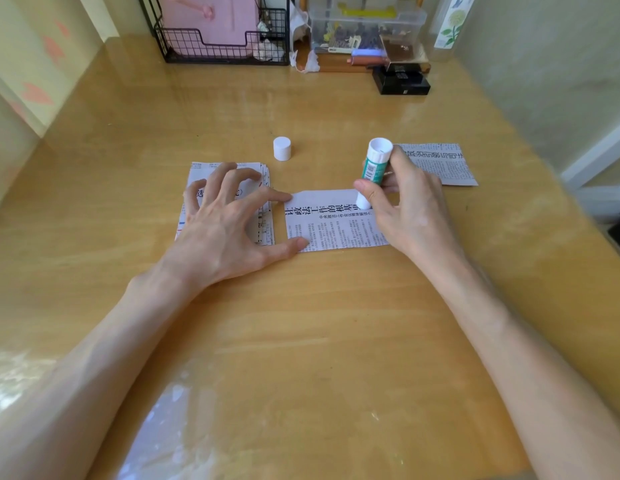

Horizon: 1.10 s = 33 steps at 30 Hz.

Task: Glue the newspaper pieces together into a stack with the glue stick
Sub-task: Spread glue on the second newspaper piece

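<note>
In the head view, just above the middle of the frame, the right hand (405, 202) is wrapped around the glue stick (372, 173), whose tip is pressed onto the upper right part of a loose newspaper piece (329, 223). The left hand (225, 216) is spread and grips nothing. Its forefinger and thumb tips pin that piece's left edge, and its other fingers arch over the stack (263, 230) lying just left of it. Only the left edge is pinned, so a stroke dragged towards it would likely buckle or tear the thin paper. A stroke running off the edge would smear glue on the table (319, 323) and stick the piece down. The upper left corner looks turned up and could be missed. The cap (281, 148) stands apart above, so the stick may dry out. Another piece (440, 164) waits at right, behind the hand.
</note>
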{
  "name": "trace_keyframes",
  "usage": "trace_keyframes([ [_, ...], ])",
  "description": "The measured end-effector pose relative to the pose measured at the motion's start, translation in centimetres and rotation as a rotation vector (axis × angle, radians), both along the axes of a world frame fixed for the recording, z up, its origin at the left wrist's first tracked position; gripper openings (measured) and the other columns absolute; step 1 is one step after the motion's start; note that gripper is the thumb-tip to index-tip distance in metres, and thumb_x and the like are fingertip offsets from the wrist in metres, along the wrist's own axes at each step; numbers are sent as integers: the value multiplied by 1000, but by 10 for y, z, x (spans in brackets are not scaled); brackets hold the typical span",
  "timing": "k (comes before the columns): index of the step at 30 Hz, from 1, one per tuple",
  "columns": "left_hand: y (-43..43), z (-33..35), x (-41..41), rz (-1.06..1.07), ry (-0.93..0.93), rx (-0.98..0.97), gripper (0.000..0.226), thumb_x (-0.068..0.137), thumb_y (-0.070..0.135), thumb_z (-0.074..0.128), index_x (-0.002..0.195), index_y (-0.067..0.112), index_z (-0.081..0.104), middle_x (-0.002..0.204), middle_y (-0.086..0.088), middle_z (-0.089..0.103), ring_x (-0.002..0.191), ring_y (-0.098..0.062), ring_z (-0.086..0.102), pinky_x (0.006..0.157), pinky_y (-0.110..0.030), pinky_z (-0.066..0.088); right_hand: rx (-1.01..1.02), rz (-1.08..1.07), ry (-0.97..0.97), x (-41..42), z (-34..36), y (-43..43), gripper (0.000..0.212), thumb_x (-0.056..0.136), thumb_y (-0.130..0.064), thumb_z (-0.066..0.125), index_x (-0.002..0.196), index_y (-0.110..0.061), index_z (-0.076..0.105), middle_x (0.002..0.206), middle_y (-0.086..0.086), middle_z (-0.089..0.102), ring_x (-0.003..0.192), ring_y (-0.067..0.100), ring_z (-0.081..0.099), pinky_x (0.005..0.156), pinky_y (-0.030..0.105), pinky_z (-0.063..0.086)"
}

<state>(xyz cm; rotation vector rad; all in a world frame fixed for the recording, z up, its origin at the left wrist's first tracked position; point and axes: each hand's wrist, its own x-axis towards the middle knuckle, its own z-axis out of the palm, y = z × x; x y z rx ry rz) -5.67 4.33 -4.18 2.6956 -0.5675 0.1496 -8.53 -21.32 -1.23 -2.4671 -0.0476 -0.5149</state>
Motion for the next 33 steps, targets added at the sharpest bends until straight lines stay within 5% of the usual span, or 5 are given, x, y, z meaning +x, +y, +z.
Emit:
trace_keyframes([
  [14,1,-1,1,2,1,7,80,67,100,47,134,56,52,151,12,38,156,-16,12,123,-52,9,52,-72,-6,-1,-3,-18,29,102,-29,70,118,-7,61,103,0,76,90,12,72,84,31,57],
  [22,1,1,2,-2,15,8,81,66,100,45,134,56,52,152,12,37,156,-16,11,124,-53,9,303,-206,-268,2,1,-27,31,103,-32,66,116,-4,61,97,-9,74,90,7,75,84,31,61],
  [27,0,0,1,-6,14,-1,80,67,99,47,134,55,53,152,12,37,156,-16,12,123,-52,10,626,-44,-216,2,1,-25,19,97,-19,78,110,-8,68,101,-6,76,97,7,77,86,25,59],
  [33,0,-1,2,-8,4,-1,79,67,99,47,133,56,53,151,12,38,156,-16,13,123,-52,11,557,152,-79,5,-8,-3,21,92,-14,82,110,-9,71,99,0,77,91,10,77,82,20,56],
])
